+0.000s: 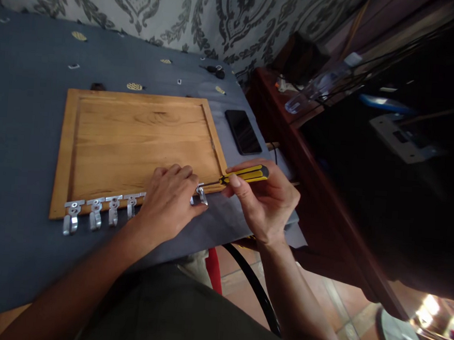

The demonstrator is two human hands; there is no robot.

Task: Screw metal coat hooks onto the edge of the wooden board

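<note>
A framed wooden panel [144,133] lies flat on the blue-grey cloth. Along its near edge sits a row of several silver metal hooks [95,213]. My left hand [170,202] rests over that edge, fingers bent on the wood, its thumb and fingers around the hook [202,193] nearest the panel's right corner. In my right hand [267,204] is a yellow and black screwdriver [246,175], gripped by the handle between thumb and fingers. Its shaft points left, with the tip at that hook. Some hooks are partly hidden behind my left hand.
A black phone [243,132] lies right of the panel. Small dark keys [215,71] rest at the back of the cloth. To the right stands a dark red wooden cabinet [327,182] with a clear plastic bottle [320,86] on it. A patterned curtain [153,4] hangs behind.
</note>
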